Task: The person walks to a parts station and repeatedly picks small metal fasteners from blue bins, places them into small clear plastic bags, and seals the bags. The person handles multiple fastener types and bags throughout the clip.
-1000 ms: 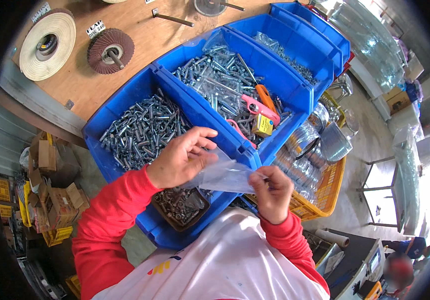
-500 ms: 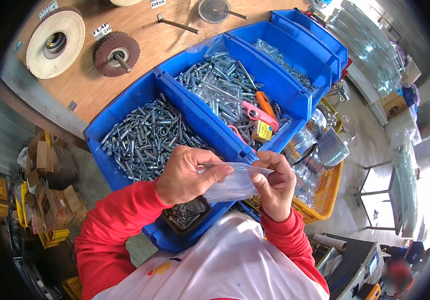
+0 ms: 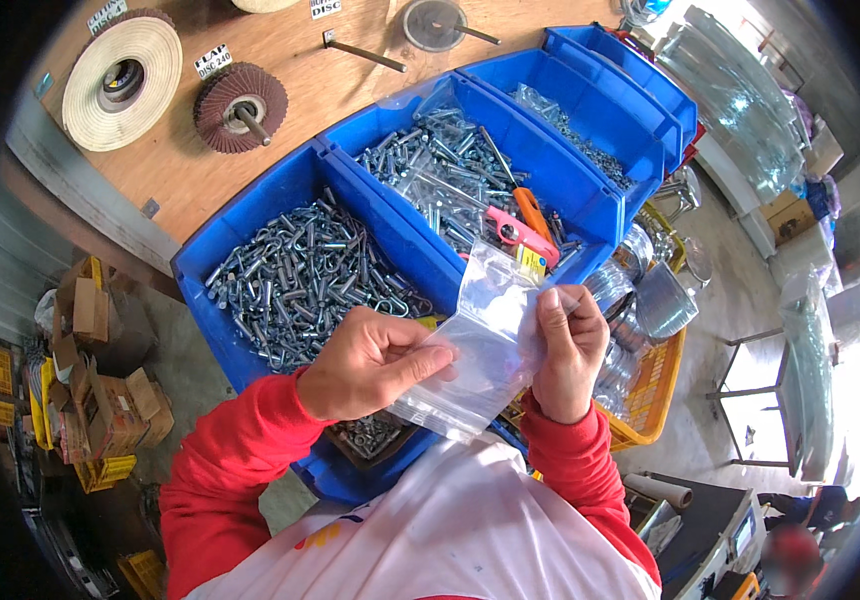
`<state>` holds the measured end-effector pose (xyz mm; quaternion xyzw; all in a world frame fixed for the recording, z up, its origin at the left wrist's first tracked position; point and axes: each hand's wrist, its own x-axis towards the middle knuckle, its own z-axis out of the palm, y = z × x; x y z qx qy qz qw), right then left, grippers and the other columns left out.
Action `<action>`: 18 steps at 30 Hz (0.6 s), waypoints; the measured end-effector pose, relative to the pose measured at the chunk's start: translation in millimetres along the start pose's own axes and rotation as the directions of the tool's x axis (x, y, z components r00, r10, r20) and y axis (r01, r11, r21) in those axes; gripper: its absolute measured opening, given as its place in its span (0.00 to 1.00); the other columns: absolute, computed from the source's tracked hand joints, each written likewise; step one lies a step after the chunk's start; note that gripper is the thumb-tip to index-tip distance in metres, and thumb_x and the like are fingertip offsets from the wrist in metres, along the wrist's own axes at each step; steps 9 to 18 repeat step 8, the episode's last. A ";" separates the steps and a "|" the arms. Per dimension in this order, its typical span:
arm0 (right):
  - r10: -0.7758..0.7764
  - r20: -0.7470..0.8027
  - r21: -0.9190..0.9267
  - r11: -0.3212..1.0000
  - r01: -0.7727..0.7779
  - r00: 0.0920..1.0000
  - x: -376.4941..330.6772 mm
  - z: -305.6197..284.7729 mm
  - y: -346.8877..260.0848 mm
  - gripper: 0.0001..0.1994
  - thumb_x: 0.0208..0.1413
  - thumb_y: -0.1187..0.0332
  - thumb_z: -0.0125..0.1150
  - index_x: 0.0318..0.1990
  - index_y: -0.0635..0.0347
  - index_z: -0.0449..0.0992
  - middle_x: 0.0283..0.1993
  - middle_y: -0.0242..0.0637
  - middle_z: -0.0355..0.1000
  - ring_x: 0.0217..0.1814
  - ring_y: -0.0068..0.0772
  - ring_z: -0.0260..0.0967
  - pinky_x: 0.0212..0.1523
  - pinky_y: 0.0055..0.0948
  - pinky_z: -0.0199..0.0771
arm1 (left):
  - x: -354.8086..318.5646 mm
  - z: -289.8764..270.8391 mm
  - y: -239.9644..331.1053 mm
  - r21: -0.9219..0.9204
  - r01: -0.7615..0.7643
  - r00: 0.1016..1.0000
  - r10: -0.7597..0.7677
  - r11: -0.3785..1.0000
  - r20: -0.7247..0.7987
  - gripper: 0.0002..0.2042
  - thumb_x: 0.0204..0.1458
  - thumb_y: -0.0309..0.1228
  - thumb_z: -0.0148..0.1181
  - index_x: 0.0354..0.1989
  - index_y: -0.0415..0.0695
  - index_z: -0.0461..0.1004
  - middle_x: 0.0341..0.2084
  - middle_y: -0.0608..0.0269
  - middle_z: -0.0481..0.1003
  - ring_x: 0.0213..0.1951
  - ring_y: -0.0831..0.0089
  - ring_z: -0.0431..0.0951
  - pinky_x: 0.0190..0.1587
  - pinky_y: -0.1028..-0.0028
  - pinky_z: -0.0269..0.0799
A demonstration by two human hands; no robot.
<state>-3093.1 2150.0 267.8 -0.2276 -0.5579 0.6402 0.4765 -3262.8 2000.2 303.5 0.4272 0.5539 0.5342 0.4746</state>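
A clear plastic bag (image 3: pixel 485 345) is spread flat between my hands, with nothing visible inside it. My left hand (image 3: pixel 375 362) pinches one side between thumb and fingers. On the opposite side, my right hand (image 3: pixel 572 350) grips the bag the same way. Just beyond my left hand is a blue bin (image 3: pixel 195 275) heaped with shiny metal bolts and hooked pieces (image 3: pixel 315 275). Behind the bag, a second blue bin (image 3: pixel 420 235) holds more metal bolts, a pink-handled tool (image 3: pixel 522 235) and an orange-handled screwdriver (image 3: pixel 535 212).
Further blue bins (image 3: pixel 560 75) line the wooden board (image 3: pixel 300 75), which carries abrasive discs (image 3: pixel 240 107) on pegs. A small tray of metal parts (image 3: pixel 370 436) sits below my left hand. At right stands a yellow crate (image 3: pixel 662 385) with clear-wrapped rolls. Cardboard boxes (image 3: pixel 115 410) are at left.
The bag was bunched between my fingers and is now opened out flat and larger. My right hand has shifted slightly right, and both hands have turned a little.
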 end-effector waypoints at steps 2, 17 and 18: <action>-0.173 -0.052 -0.122 0.979 0.166 0.983 1.1 6.9 7.9 0.13 0.60 0.71 0.66 0.48 0.66 0.71 0.42 0.39 0.74 0.37 0.23 0.70 0.35 0.21 0.68 | -4.1 -0.5 0.3 0.048 -0.024 0.998 0.027 0.999 -0.052 0.08 0.60 0.28 0.64 0.38 0.35 0.84 0.29 0.62 0.84 0.33 0.83 0.80 0.36 0.80 0.75; -0.562 0.496 -0.500 0.439 0.747 0.662 -20.0 -20.6 -5.0 0.27 0.47 0.72 0.73 0.56 0.62 0.70 0.57 0.48 0.69 0.55 0.41 0.66 0.61 0.39 0.62 | -0.6 -1.2 2.6 0.157 0.082 0.978 -0.049 0.984 -0.205 0.08 0.60 0.30 0.65 0.37 0.38 0.85 0.27 0.63 0.83 0.32 0.82 0.81 0.37 0.82 0.76; -0.562 0.496 -0.500 0.439 0.747 0.662 -20.0 -20.6 -5.0 0.27 0.47 0.72 0.73 0.56 0.62 0.70 0.57 0.48 0.69 0.55 0.41 0.66 0.61 0.39 0.62 | -0.6 -1.2 2.6 0.157 0.082 0.978 -0.049 0.984 -0.205 0.08 0.60 0.30 0.65 0.37 0.38 0.85 0.27 0.63 0.83 0.32 0.82 0.81 0.37 0.82 0.76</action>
